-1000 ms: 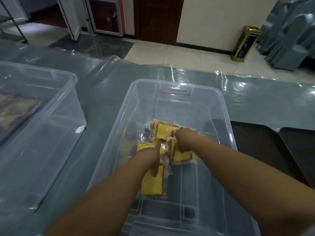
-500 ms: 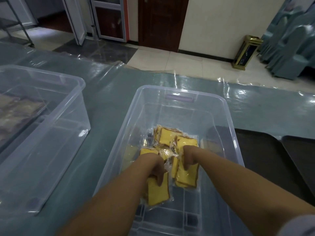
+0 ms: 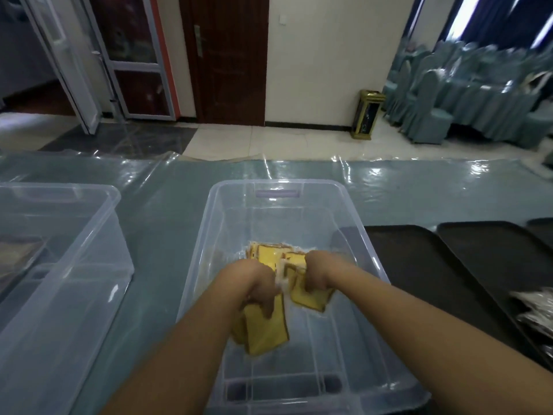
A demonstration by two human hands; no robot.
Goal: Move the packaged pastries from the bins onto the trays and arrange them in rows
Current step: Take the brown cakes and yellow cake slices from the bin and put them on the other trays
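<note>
Both my hands are inside the clear plastic bin in the middle of the table. My left hand grips yellow packaged pastries that hang below its fingers. My right hand grips another bunch of packaged pastries. More yellow packets show just beyond the two hands; whether they lie loose or are held I cannot tell. Black trays lie to the right of the bin.
A second clear bin stands at the left with brownish packets inside. Silvery wrapped items lie on the second black tray at the far right. The table has a glossy plastic cover. Covered chairs stand beyond.
Both hands have lifted their packets up off the bin floor and drawn them closer together. The camera has tilted upward, showing more of the room.
</note>
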